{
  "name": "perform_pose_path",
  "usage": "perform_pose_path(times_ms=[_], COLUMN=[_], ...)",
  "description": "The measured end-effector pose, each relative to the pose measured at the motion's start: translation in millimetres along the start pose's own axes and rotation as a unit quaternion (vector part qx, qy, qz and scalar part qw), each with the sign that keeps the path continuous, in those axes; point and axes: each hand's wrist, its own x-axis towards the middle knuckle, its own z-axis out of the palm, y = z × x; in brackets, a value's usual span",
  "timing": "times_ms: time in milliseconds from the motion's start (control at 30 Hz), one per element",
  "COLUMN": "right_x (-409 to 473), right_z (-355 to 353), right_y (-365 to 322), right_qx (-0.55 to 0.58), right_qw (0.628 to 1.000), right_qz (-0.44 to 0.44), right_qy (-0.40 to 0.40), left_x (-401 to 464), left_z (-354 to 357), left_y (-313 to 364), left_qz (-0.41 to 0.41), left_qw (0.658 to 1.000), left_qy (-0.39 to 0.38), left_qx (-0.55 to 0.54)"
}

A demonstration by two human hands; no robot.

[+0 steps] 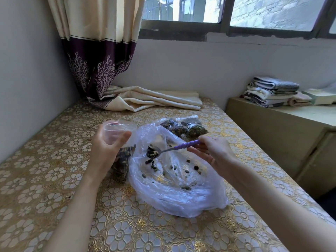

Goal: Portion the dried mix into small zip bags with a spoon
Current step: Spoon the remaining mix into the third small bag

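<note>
Left hand (107,148) grips a small zip bag (120,142) by its upper part, thumb and fingers curled round it so the mouth stays propped open and upright, tilted toward the spoon; the bag is already well filled with dark dried mix in its lower half, its bottom resting on the bench (45,179). Right hand (211,151) pinches the purple beaded handle of a spoon (169,149) between thumb and fingertips, bowl loaded with mix and held level over the large clear plastic bag (174,182), likely so any spill drops back into the stock. The large bag lies spread open near the middle of the bench; only scattered pieces of dried mix (174,168) remain on its floor, so the portioning looks close to done. Two filled zip bags (183,127) sit just behind it, toward the far edge. The raised rim of the large bag stands between spoon and small bag and could catch the bowl on the way across. A curtain (98,60) hem trails onto the far left corner; folded towels (272,91) lie on a cabinet (272,128) off the right edge, well apart.
</note>
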Motion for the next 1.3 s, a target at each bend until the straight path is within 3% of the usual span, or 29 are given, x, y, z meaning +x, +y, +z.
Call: perform_pose_path(times_ms=[200, 433, 800, 1167, 1300], right_x=[1, 5, -8, 14, 33], right_z=[-1, 21, 47, 21, -4], right_y=[-16, -37, -29, -35, -32], right_qx=[0.044, 0.111, -0.024, 0.037, -0.010], right_qw=[0.998, 0.990, 0.977, 0.980, 0.985], right_qz=[-0.033, -0.080, -0.165, -0.184, -0.170], right_qy=[-0.006, -0.023, -0.134, -0.067, -0.029], left_x=[-2, -2, 0, 1, 1], left_z=[1, 3, 8, 9, 9], left_y=[-2, -3, -10, -25, -27], left_qz=[-0.040, -0.035, -0.041, -0.058, -0.039], left_qw=[0.997, 0.995, 0.994, 0.977, 0.971], left_qy=[-0.063, -0.076, -0.078, -0.108, -0.110], left_qx=[0.026, 0.057, 0.063, 0.173, 0.208])
